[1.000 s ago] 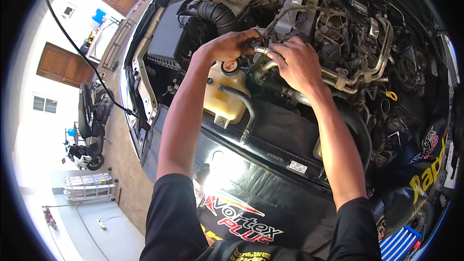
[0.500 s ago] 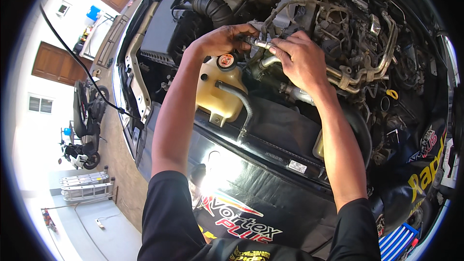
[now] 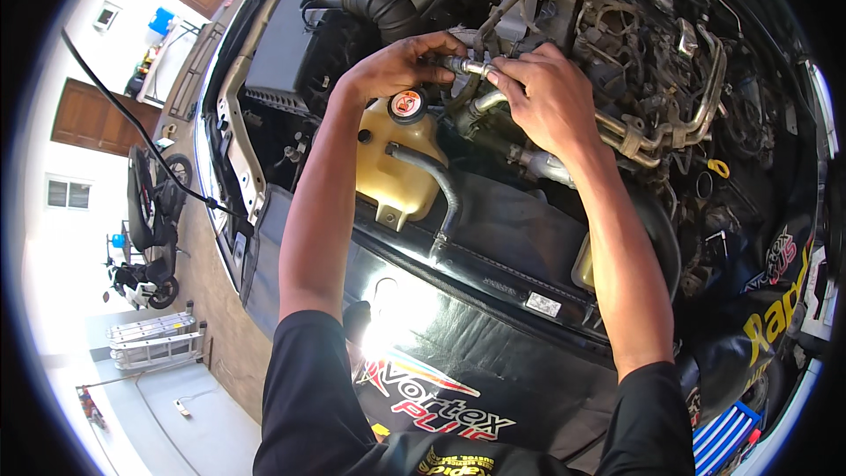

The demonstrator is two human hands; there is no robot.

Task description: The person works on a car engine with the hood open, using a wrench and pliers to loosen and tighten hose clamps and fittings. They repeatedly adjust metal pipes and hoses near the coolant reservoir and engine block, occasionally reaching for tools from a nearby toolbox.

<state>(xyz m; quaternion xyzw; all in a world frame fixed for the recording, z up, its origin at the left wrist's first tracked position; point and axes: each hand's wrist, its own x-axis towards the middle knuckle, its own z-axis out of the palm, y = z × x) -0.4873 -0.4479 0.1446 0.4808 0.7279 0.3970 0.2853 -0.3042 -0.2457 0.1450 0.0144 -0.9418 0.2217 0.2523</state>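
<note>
Both my hands reach into an open car engine bay. My left hand and my right hand meet on a small silver metal fitting at the end of a pipe, each pinching one side of it. Just below my left hand sits a yellowish coolant tank with a round black and red cap. A black hose runs down over the tank. The engine, with metal pipes and hoses, fills the space behind my right hand.
A black air box and ribbed intake hose lie at the far left. A black printed fender cover drapes the car's front edge. A yellow dipstick ring shows at right. Motorbikes and a folded ladder stand on the floor at left.
My hands have stayed on the fitting, with the fingers shifting slightly around it. The view has tilted, so the engine bay sits a little differently in the picture.
</note>
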